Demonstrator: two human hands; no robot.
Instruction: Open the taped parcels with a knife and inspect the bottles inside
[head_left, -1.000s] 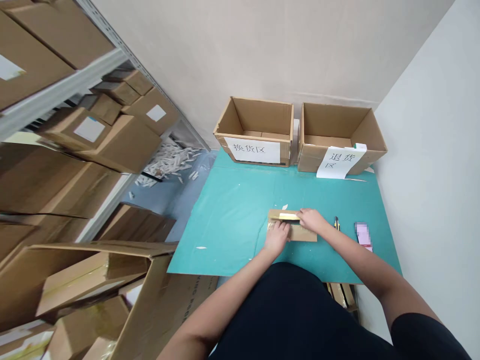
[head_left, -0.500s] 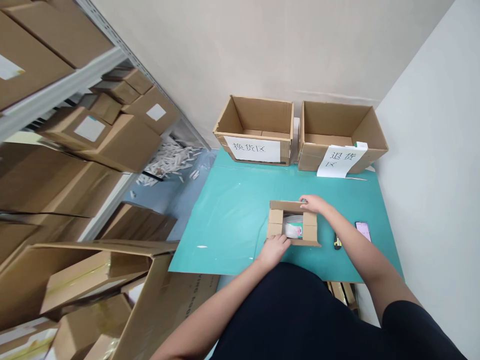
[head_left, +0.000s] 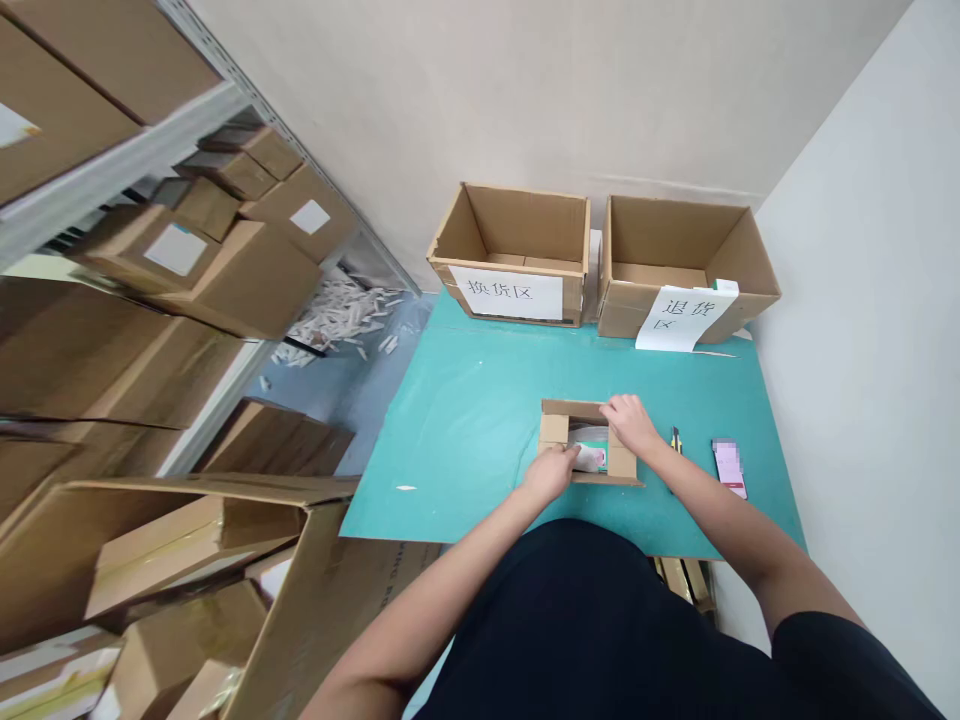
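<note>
The small cardboard carton (head_left: pixel 554 429) rests on the teal-topped desk (head_left: pixel 457 430), with its top unfolded. It is plain brown and rectangular, longer from side to side than from front to back. A long flap stands up along its back edge, another sticks out at its front, and two short flaps lie inward over its left and right ends, leaving a roughly square gap in the middle. Through that gap shows a packet (head_left: pixel 592 457), whitish and partly clear, with a green patch and a small pinkish mark; the rest of it is hidden.

The left hand (head_left: pixel 551 472) is at the carton's front left corner, its fingers slightly bent and reaching to the edge of the gap beside the packet; whether they pinch anything I cannot tell. The right hand (head_left: pixel 630 422) is at the carton's back right corner, fingers curled at the end of the back flap; how firm its grip is I cannot tell.

Right of the carton lies a utility knife (head_left: pixel 676 439), and beyond that a smartphone (head_left: pixel 729 466) with its screen lit. Behind the carton stand two larger cardboard boxes, each with a handwritten paper sign (head_left: pixel 510 293) on its front.
</note>
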